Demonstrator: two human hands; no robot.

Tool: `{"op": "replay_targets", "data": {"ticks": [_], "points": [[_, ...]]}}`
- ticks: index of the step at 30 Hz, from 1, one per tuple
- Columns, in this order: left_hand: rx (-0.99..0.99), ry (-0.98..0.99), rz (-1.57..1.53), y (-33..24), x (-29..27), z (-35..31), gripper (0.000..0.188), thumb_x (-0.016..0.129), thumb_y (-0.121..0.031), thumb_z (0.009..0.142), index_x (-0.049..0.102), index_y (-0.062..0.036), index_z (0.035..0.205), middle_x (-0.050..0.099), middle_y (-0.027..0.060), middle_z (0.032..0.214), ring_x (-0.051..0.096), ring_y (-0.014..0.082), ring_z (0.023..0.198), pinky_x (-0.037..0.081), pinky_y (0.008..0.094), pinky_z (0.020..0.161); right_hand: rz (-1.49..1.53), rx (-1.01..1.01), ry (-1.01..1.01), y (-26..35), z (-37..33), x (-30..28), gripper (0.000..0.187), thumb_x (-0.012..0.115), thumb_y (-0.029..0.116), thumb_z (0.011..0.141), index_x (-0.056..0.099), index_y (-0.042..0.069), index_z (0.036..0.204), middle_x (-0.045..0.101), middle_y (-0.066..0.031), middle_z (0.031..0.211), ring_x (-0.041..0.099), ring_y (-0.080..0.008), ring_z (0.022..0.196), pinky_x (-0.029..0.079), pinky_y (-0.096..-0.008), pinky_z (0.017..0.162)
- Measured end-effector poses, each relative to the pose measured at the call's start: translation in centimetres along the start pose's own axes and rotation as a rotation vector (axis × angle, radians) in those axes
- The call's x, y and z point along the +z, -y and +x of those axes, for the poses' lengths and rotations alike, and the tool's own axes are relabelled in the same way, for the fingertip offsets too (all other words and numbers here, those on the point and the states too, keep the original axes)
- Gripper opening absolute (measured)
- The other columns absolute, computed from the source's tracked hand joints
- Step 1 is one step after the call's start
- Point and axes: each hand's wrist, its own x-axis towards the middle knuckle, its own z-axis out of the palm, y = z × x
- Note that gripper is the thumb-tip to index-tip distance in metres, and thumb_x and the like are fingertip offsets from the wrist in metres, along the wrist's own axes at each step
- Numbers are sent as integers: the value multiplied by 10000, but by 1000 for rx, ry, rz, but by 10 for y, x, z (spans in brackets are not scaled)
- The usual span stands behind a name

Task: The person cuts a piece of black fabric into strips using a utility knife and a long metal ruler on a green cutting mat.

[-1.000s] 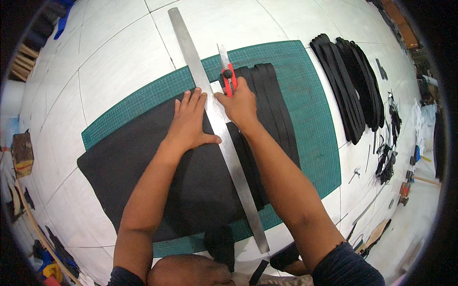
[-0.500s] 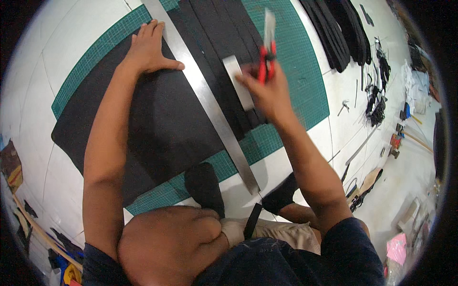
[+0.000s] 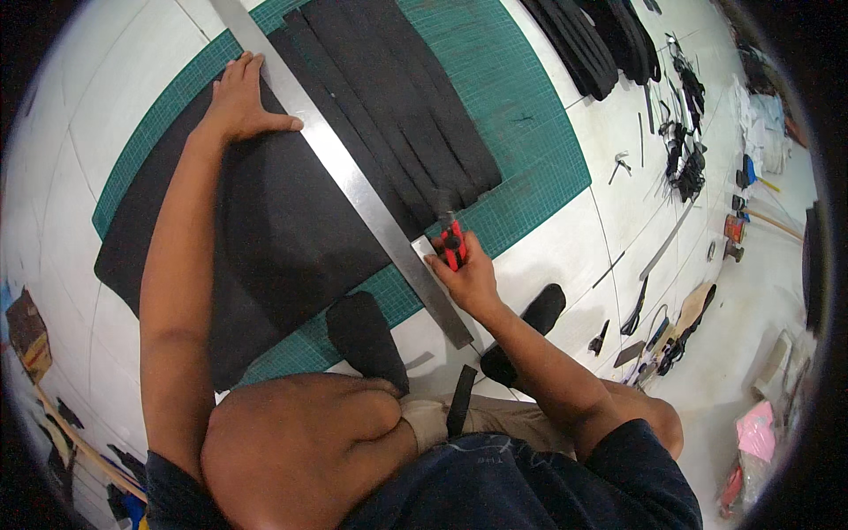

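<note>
My left hand (image 3: pixel 237 99) presses down with fingers and thumb spread, the thumb reaching the edge of a long steel ruler (image 3: pixel 340 172). Under that hand lies a broad black sheet (image 3: pixel 283 216), and the ruler runs diagonally along its right side. Right of the ruler, several black strips (image 3: pixel 402 106) lie side by side on a green cutting mat (image 3: pixel 539 150). My right hand (image 3: pixel 470 276) is closed around a red and black utility knife (image 3: pixel 454 247), its blade blurred near the strips' lower ends. The same hand also has a short pale flat bar (image 3: pixel 423 246) beside the ruler.
Bundles of black strips (image 3: pixel 574 44) lie beyond the mat at upper right. Black scraps (image 3: pixel 685 159) and a small metal tool (image 3: pixel 621 165) are on the white tiled floor. My feet, in black socks (image 3: pixel 364 336), are close to the mat's near edge.
My right hand has come down toward me with the knife and pale bar, from over the strips to the ruler's lower part. My left hand still presses by the ruler; the whole view has shifted slightly.
</note>
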Motion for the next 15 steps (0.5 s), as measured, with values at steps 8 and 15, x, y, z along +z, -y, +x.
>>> {"op": "replay_targets", "data": {"ticks": [8,15], "points": [[-17,46,8,-8,-4,1,1435,872,-696,483,225,-14,1567,208,226,1630,157,426,1518,201,593,1207,-32,96,58,14,1,-3,361,798,200,863,577,17,1081,699,-120,1009,671,-199,921,518,-342,843],[-59,81,96,-13,-11,-1,1471,857,-742,455,227,-10,1564,205,233,1628,162,424,1517,174,604,1210,-150,18,31,-12,-6,-18,335,793,191,867,563,38,1056,682,-138,944,673,-223,881,522,-360,785]]}}
